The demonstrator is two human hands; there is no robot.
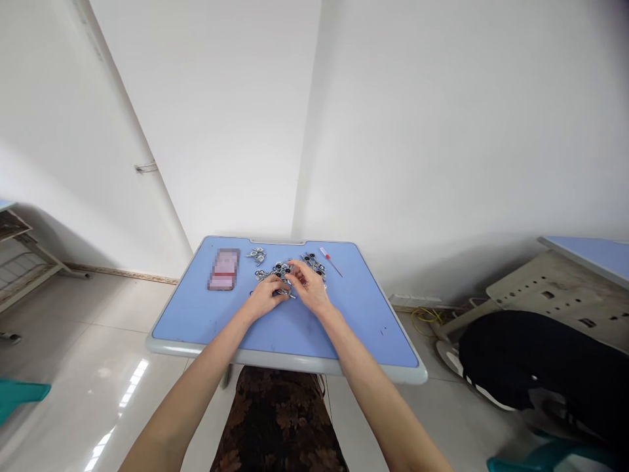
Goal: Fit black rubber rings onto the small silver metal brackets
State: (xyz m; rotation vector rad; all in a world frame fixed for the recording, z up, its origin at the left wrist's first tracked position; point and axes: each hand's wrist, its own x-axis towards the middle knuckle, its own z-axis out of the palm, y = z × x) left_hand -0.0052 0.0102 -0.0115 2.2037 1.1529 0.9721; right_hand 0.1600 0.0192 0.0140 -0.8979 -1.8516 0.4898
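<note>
Several small metal and black parts (282,269) lie in a loose pile on the blue table (363,328). My left hand (269,295) is at the near left side of the pile, its fingers bent together around something too small to make out. Close beside it, my right hand (307,285) has its thumb and fingertips drawn together over the pile; what they pinch is hidden. A smaller group of metal parts (256,255) sits apart at the back left. To the right of the pile lies a thin red screwdriver-like tool (331,261).
A phone (224,269) with a blurred screen lies at the table's left. White walls stand behind. At the right are another desk (590,262), a yellow cable (426,318) and a person's dark-clothed leg (521,354). A teal stool (22,396) shows at the left edge.
</note>
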